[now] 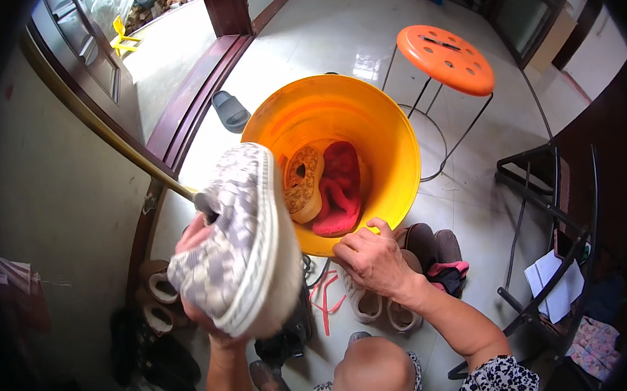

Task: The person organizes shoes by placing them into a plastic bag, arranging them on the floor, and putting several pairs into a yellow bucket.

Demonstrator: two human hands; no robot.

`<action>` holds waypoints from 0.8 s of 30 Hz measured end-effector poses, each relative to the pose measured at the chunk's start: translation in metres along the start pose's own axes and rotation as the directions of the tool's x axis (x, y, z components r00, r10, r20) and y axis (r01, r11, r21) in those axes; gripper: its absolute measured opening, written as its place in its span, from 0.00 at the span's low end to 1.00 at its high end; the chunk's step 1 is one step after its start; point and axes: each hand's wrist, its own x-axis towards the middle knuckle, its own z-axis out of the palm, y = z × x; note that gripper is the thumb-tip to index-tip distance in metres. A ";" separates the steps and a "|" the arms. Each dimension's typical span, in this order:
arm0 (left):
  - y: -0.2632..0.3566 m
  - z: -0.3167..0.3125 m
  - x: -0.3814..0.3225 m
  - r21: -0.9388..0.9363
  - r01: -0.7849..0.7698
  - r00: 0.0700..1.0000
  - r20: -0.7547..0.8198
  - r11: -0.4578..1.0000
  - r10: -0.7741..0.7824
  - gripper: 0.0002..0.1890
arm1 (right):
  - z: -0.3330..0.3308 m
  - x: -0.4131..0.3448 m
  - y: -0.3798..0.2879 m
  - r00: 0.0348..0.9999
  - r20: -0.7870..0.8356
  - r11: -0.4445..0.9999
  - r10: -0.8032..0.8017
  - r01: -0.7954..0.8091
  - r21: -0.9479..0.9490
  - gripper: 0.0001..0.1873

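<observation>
In my left hand (205, 320) is a camouflage-patterned shoe (234, 233) with a thick pale sole, raised at the near left of a yellow plastic bucket (388, 136). Some fingers reach around the shoe's opening; the shoe hides part of the hand. My right hand (372, 259) grips the bucket's near rim with its fingers curled over the edge. Down inside the bucket lie a patterned shoe (303, 182), its pale sole edge showing, and a red fuzzy slipper (340, 188), side by side and touching.
A round orange stool (446, 61) on wire legs stands beyond the bucket. A grey slide sandal (230, 111) lies near the door sill (202, 89). Pale shoes (367, 303), dark slippers (420, 242) and a red ribbon (326, 301) surround the bucket's near side. Black metal framing (543, 201) is at right.
</observation>
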 end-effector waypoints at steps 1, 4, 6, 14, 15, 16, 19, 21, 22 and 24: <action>0.002 0.006 0.001 0.111 -0.093 0.990 0.114 0.989 0.080 0.38 | -0.001 0.003 0.000 1.000 -0.007 1.000 -0.001 0.001 0.009 0.06; 0.000 0.029 0.016 0.316 -0.418 0.860 0.440 0.851 0.259 0.29 | -0.005 0.008 -0.004 0.981 -0.196 0.996 -0.011 0.029 0.090 0.07; -0.024 0.057 0.043 0.424 -0.546 0.757 0.620 0.723 0.208 0.25 | -0.015 -0.004 0.009 0.988 -0.158 1.000 -0.003 -0.001 -0.030 0.07; -0.038 0.014 0.075 0.791 -0.534 0.808 0.581 0.300 -0.095 0.08 | -0.003 0.028 0.019 0.995 -0.088 0.997 0.045 -0.039 0.066 0.08; -0.032 0.006 0.071 0.764 -0.595 0.794 0.607 0.249 0.034 0.03 | -0.002 0.034 0.028 0.996 -0.080 0.998 0.048 -0.044 0.054 0.08; -0.028 -0.003 0.066 0.790 -0.575 0.804 0.594 0.214 -0.031 0.03 | -0.002 0.041 0.039 0.991 -0.127 0.998 0.029 -0.023 0.051 0.08; -0.014 -0.032 0.044 0.799 -0.579 0.778 0.601 0.161 -0.184 0.05 | -0.005 0.070 0.067 0.989 -0.149 1.000 0.007 -0.011 -0.024 0.08; -0.017 -0.057 0.024 0.830 -0.531 0.769 0.557 0.172 -0.313 0.04 | -0.008 0.079 0.071 0.996 -0.092 1.000 0.009 -0.008 0.018 0.12; -0.022 -0.071 0.011 0.887 -0.453 0.764 0.440 0.095 -0.472 0.06 | -0.003 0.077 0.070 0.989 -0.144 1.000 -0.020 0.019 -0.009 0.14; -0.031 -0.108 -0.014 0.955 -0.296 0.674 0.214 0.006 -0.708 0.14 | -0.002 0.069 0.059 0.959 -0.277 0.998 -0.062 0.066 0.006 0.22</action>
